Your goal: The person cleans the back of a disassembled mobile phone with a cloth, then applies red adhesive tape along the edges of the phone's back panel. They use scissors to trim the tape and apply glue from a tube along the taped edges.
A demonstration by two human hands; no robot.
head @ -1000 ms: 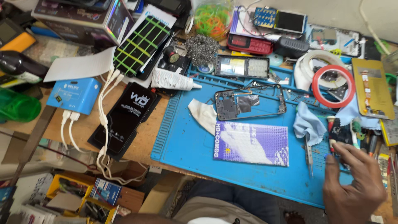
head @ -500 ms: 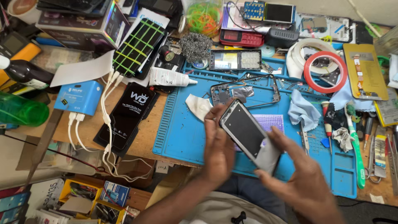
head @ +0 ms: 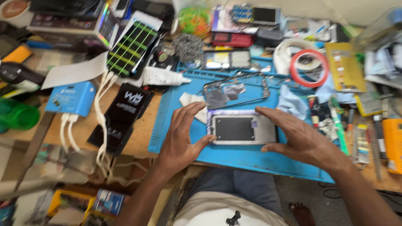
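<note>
The phone [head: 243,129] is a flat rectangular unit with a dark screen and a pale grey border. It lies face up, long side running left to right, on a purple-edged sheet [head: 234,113] over the blue mat [head: 255,157], near the mat's front edge.

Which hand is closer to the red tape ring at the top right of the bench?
Right. The right hand lies below the red tape ring, at the phone; the left hand is farther left.
</note>
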